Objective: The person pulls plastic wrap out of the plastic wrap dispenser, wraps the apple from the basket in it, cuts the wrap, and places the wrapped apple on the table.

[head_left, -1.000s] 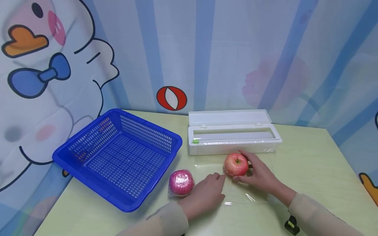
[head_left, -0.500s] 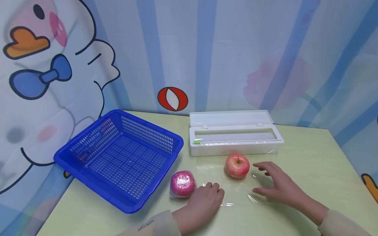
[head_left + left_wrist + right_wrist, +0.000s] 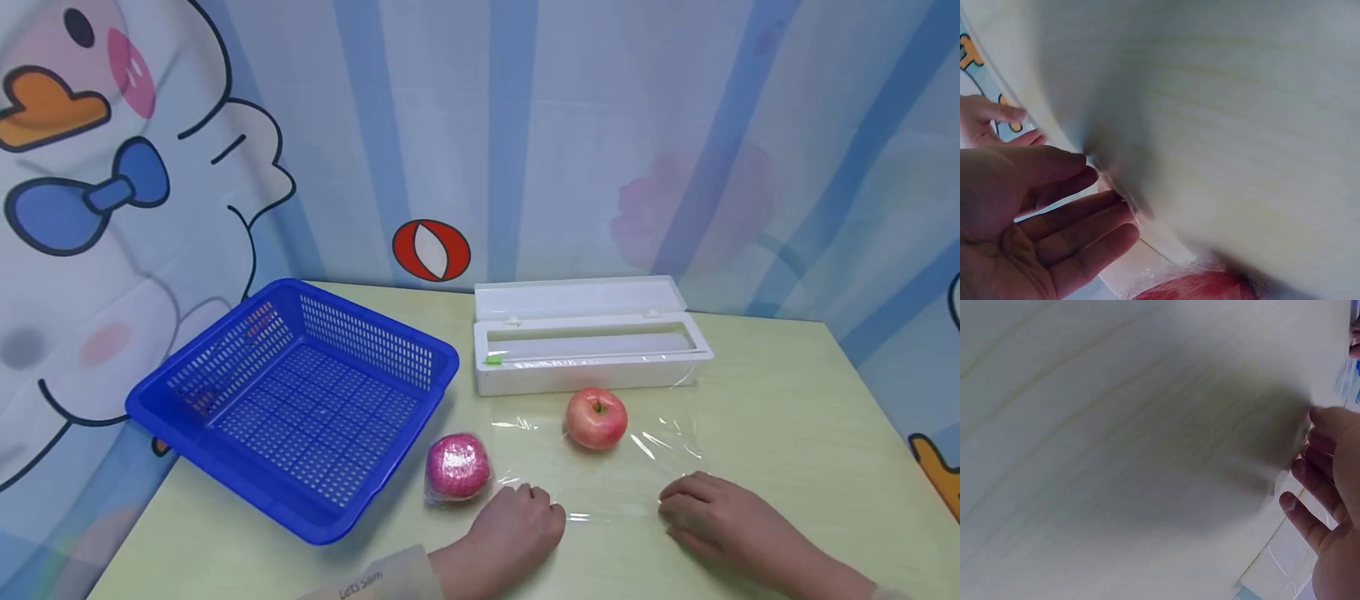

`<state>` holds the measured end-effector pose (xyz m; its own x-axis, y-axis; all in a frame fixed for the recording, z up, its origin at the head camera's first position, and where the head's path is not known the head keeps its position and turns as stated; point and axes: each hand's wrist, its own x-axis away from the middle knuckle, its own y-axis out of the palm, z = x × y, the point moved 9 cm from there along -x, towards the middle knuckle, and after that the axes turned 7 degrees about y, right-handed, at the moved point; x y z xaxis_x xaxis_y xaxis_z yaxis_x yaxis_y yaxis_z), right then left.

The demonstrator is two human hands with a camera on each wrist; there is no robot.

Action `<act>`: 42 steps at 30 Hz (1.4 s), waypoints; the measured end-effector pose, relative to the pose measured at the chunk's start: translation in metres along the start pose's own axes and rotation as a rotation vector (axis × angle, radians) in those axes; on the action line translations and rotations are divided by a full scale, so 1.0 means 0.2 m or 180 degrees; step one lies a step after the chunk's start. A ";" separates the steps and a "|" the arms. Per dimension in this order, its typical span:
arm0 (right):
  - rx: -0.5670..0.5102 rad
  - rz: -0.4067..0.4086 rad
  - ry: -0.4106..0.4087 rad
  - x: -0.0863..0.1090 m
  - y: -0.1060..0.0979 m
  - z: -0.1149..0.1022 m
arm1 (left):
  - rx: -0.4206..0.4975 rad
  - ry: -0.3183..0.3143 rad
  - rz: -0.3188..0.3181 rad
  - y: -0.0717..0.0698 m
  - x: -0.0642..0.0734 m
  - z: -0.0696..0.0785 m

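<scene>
A sheet of clear plastic wrap point(image 3: 622, 496) lies on the table, reaching forward from a white wrap dispenser point(image 3: 540, 383). On the sheet, close in front of the dispenser, sits a red apple point(image 3: 596, 418), stem up. My left hand point(image 3: 517, 533) pinches the sheet's near left corner between thumb and index finger; its other fingers are loosely bent in the left wrist view. At the near right corner, my right hand point(image 3: 716, 525) has thumb and fingers bent on the wrap edge. Just left of the left hand is a round pink bundle point(image 3: 457, 467) wrapped in clear film.
A blue plastic basket point(image 3: 442, 367) with slotted walls stands at the left of the table. The dispenser's lid point(image 3: 581, 298) is raised, and a green slider point(image 3: 492, 360) sits at its left end. A cartoon-print curtain point(image 3: 450, 125) hangs behind the table.
My right hand has let go of the apple and moved right and toward me to the wrap's near corner. My left hand has drawn slightly nearer to me; the apple stays on the wrap.
</scene>
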<state>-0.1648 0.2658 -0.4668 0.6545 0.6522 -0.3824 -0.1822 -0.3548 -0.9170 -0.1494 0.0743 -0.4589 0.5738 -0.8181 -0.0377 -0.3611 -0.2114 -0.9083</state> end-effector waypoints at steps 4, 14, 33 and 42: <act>0.0117 -0.0090 -0.0148 0.02 0.01 -0.01 | -0.0274 0.0089 0.0285 -0.02 0.01 0.03; 0.0313 -0.0065 -0.0273 0.03 0.01 -0.01 | -0.0071 0.0159 0.0290 -0.03 -0.01 0.00; 0.0168 0.0473 0.0161 -0.14 -0.17 0.10 | 0.0156 -0.0078 0.0142 -0.20 -0.16 -0.31; 0.0049 0.0451 0.0313 -0.24 -0.21 0.20 | 0.0361 -0.0264 -0.0170 -0.17 -0.26 -0.48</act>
<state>-0.2176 0.2762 -0.4146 0.6901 0.5274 -0.4956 -0.2884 -0.4277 -0.8567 -0.2370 0.0729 -0.3854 0.6504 -0.7593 -0.0182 -0.2458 -0.1878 -0.9510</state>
